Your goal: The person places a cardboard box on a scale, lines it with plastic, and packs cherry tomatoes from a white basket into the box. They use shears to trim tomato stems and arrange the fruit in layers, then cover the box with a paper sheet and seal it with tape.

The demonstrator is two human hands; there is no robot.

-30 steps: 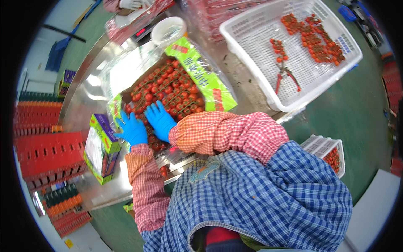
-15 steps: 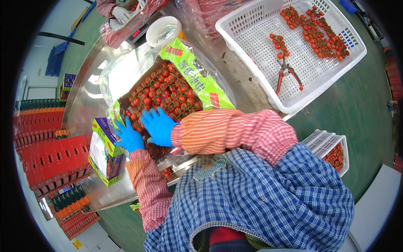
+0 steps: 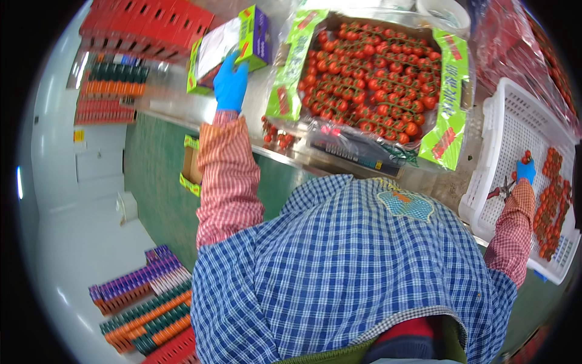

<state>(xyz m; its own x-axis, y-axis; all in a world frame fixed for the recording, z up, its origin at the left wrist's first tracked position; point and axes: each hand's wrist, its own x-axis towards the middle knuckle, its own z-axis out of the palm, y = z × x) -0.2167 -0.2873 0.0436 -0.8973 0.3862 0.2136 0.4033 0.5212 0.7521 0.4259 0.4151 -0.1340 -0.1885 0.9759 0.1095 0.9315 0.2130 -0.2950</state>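
Observation:
My left hand [image 3: 231, 83], in a blue glove, has its fingers stretched out at the front edge of a green and purple carton [image 3: 253, 43] with a white sheet on it. At the far right, my right hand [image 3: 525, 172], also blue-gloved, is closed round a small bunch of cherry tomatoes [image 3: 526, 156] in a white perforated crate [image 3: 508, 112]. Red-handled pruning shears [image 3: 501, 191] lie just left of that hand. Between my hands stands an open green-edged box [image 3: 282, 91] lined with clear film, filled with cherry tomatoes on the vine [image 3: 376, 79].
More vine tomatoes [image 3: 551, 203] lie along the crate's right side. A dark scale [image 3: 351, 148] shows under the box's near edge, with loose tomatoes [image 3: 279, 138] beside it. Behind stands a white tub [image 3: 445, 15]. Red cartons [image 3: 145, 27] are stacked at the far left.
Both hands have left the tomatoes in the box: the left went to the green and purple carton, the right into the crate onto the small bunch. The view has turned.

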